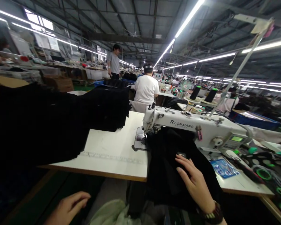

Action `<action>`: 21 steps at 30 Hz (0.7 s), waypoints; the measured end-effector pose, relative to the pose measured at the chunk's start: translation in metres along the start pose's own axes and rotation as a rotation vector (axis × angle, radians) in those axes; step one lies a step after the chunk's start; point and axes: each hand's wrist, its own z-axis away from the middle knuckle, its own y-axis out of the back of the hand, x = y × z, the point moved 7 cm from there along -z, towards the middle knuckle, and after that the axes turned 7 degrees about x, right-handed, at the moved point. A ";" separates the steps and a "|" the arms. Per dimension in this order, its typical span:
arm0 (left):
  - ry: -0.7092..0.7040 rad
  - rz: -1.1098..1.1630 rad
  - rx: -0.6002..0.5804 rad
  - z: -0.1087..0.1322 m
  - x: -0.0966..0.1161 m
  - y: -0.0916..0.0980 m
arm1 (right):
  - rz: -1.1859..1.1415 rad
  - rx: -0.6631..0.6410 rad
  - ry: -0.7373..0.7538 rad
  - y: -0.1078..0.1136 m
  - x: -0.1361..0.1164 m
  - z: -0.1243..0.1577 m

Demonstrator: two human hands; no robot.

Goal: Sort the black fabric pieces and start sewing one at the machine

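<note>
My right hand (194, 179) lies on a black fabric piece (170, 159), its fingers stretched out beside a small dark label (181, 154). The fabric spreads under the arm of a white sewing machine (178, 120), reaching close to the needle area, and hangs over the table's front edge. Below that edge, at the lower left, my left hand (69, 207) is in the air with loosely bent fingers and nothing visible in them. A tall stack of black fabric pieces (103, 106) covers the left side of the white tabletop (112, 153).
Right of the fabric lie a blue packet (224, 168) and green-rimmed spools (263, 173). Two black thread cones (210, 95) stand behind the machine. A person in a white shirt (146, 86) sits ahead; another person in grey (114, 62) stands farther left.
</note>
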 end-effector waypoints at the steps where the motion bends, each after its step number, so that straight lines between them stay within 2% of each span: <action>1: -0.047 0.038 -0.067 -0.013 0.018 -0.007 | -0.001 -0.004 -0.018 0.003 -0.001 0.001; 3: -0.172 0.088 -0.150 -0.037 0.071 -0.017 | 0.043 -0.017 -0.022 0.003 -0.004 0.003; 5: -0.352 0.151 -0.224 -0.058 0.135 -0.028 | 0.073 0.002 -0.006 0.003 -0.010 0.004; 7: -0.581 0.223 -0.246 -0.074 0.197 -0.038 | 0.063 0.060 0.007 0.006 -0.015 0.002; 8: -0.683 0.234 -0.249 -0.081 0.221 -0.045 | 0.041 0.094 0.007 0.009 -0.017 0.000; 10: -0.839 0.225 -0.245 -0.093 0.255 -0.061 | -0.018 0.163 -0.017 0.018 -0.019 -0.006; 12: -0.922 0.171 -0.286 -0.104 0.271 -0.080 | -0.058 0.216 -0.018 0.027 -0.023 -0.012; 15: -0.978 0.071 -0.376 -0.115 0.275 -0.101 | -0.090 0.221 0.063 0.032 -0.033 -0.019; 19: -0.989 -0.029 -0.405 -0.120 0.261 -0.103 | -0.178 0.108 0.126 0.028 -0.035 -0.014; 21: -0.960 -0.039 -0.385 -0.120 0.248 -0.097 | -0.111 0.143 0.100 0.036 -0.019 -0.007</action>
